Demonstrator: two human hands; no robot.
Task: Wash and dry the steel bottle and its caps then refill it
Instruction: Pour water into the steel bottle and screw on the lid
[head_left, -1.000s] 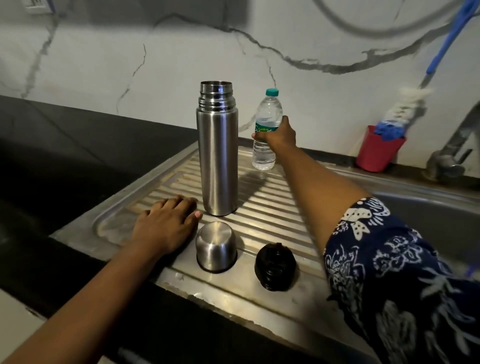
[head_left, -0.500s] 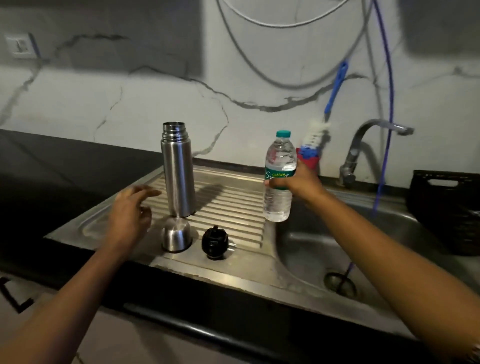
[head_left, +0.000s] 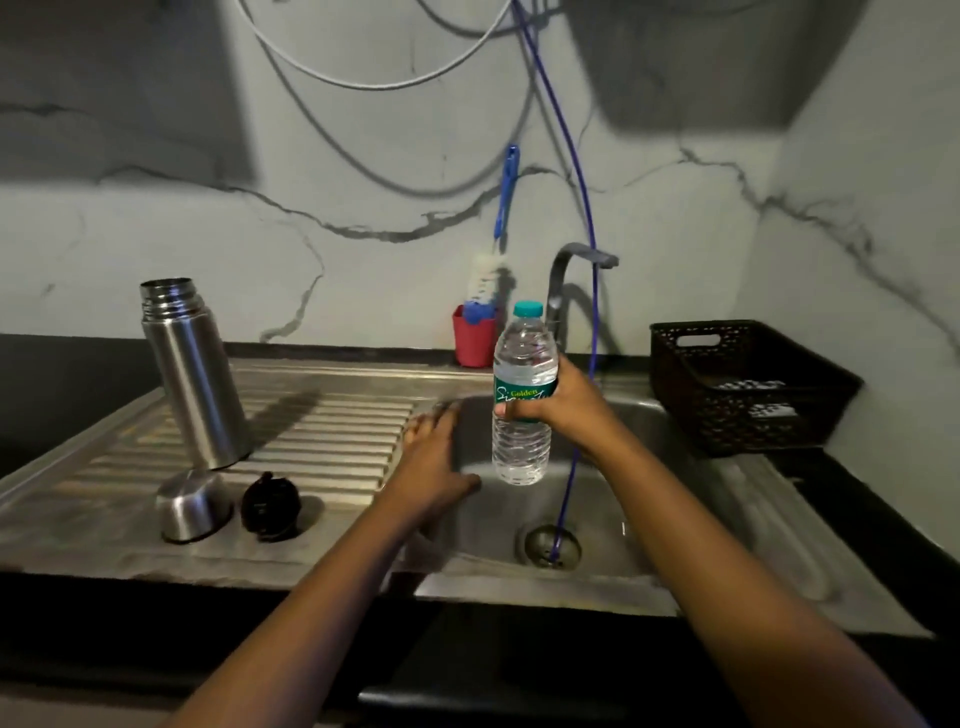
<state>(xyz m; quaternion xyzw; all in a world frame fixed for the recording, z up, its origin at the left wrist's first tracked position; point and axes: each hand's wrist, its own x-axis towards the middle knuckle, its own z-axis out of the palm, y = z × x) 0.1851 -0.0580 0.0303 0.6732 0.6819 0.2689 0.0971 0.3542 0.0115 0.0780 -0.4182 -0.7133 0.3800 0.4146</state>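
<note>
The steel bottle (head_left: 195, 374) stands upright and uncapped on the ribbed drainboard (head_left: 332, 431) at the left. In front of it lie its steel cup cap (head_left: 193, 505), mouth down, and the black stopper cap (head_left: 271, 505). My right hand (head_left: 563, 402) grips a clear plastic water bottle (head_left: 522, 400) with a green label and teal cap, upright over the sink basin (head_left: 597, 499). My left hand (head_left: 434, 460) hovers with relaxed fingers just left of the plastic bottle, at the basin's left edge, holding nothing.
A grey tap (head_left: 569, 280) rises behind the basin; a blue hose (head_left: 582, 322) runs down to the drain (head_left: 550, 545). A red cup (head_left: 472, 338) with a bottle brush stands at the wall. A dark plastic basket (head_left: 743, 384) sits at the right.
My right hand has carried the plastic bottle from the drainboard to above the basin. My left hand has left the steel bottle's side and moved right toward the plastic bottle.
</note>
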